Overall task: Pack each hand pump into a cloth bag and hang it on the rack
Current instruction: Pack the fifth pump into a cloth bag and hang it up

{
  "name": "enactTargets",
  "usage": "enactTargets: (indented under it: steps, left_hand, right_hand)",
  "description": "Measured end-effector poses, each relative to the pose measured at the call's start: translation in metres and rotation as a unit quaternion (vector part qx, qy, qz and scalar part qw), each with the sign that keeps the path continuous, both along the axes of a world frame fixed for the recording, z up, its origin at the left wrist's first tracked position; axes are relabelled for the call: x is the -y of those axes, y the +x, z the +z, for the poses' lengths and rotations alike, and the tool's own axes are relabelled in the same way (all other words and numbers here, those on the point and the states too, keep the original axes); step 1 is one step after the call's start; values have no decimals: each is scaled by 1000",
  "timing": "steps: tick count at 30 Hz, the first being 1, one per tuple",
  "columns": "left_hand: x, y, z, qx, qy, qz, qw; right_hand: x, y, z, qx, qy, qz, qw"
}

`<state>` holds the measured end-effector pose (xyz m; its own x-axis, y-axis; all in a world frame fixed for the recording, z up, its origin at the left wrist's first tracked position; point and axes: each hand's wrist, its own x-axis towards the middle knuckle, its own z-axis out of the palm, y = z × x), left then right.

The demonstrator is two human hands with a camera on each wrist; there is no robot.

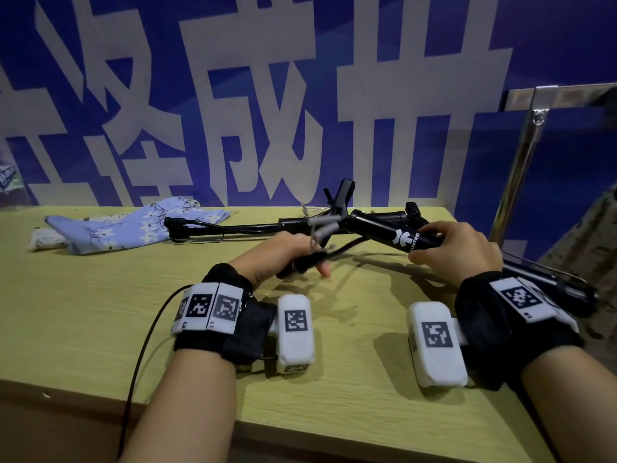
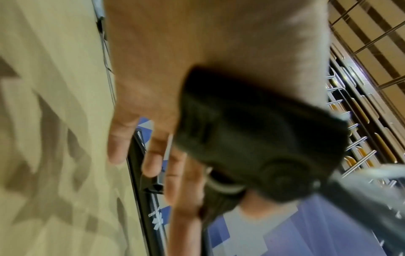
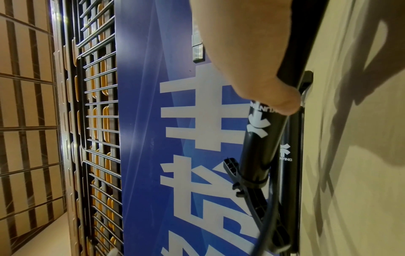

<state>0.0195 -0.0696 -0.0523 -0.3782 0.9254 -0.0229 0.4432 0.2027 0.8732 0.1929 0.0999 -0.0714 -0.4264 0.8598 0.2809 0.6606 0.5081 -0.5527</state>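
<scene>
A black hand pump [image 1: 409,240] with a white logo is lifted off the table, tilted down toward the right. My right hand [image 1: 457,248] grips its barrel [image 3: 256,147], the thumb over the logo. My left hand [image 1: 295,259] holds the black head [image 2: 241,138] at the end of the pump's hose [image 1: 344,248], fingers curled round it. A second black pump [image 1: 233,227] lies flat along the back of the table. A blue floral cloth bag [image 1: 127,228] lies crumpled at the back left, beside that pump's end.
The light wooden table [image 1: 100,312] ends at a blue banner wall [image 1: 300,95]. A white cloth [image 1: 43,238] pokes out under the floral bag. A shiny metal post [image 1: 524,155] stands at the table's right corner. A wire rack [image 3: 98,121] stands beyond the banner.
</scene>
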Motion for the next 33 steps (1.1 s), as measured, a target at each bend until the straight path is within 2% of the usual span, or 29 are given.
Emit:
enactTargets:
  steps: [2,5,6,9,12,15,17,20,22,26,28,30,33]
  left_hand:
    - [-3,-9,-4,61,8,54,997]
    - [-10,-19,-13,125,-63,114,983]
    - [-10,-21,-15,139,-61,140,978]
    - [-8,-28,-15,164,34,263,950]
    - [-3,-36,-17,210,182,351,895]
    - [0,-39,-17,281,300,333,849]
    - [-1,-35,-12,291,346,306,838]
    - [-4,-27,-7,282,381,263,840]
    - [-5,-26,-5,259,365,263,855]
    - [-4,-29,-8,183,276,317,889]
    - [-4,-29,-12,86,216,330,915]
    - [-6,-26,-17,-19,146,310,939]
    - [-8,-25,-20,-37,76,272,958]
  right_hand:
    - [2,-1,1,-17,3,6,1000]
    - [4,0,3,-71,24,22,997]
    - [5,1,4,-84,22,37,996]
    - [9,5,5,-82,-14,104,991]
    - [9,5,5,-2,-53,168,984]
    - [4,1,3,67,-105,196,973]
    - [1,0,1,84,-115,193,971]
    - [-2,-1,0,86,-118,186,972]
    - [-2,-3,1,103,-107,180,972]
    - [-4,-3,1,117,-85,153,978]
    - [-6,-2,0,100,-86,143,981]
    - [-6,-2,1,40,-115,154,981]
    - [-7,-3,-1,-15,-128,164,978]
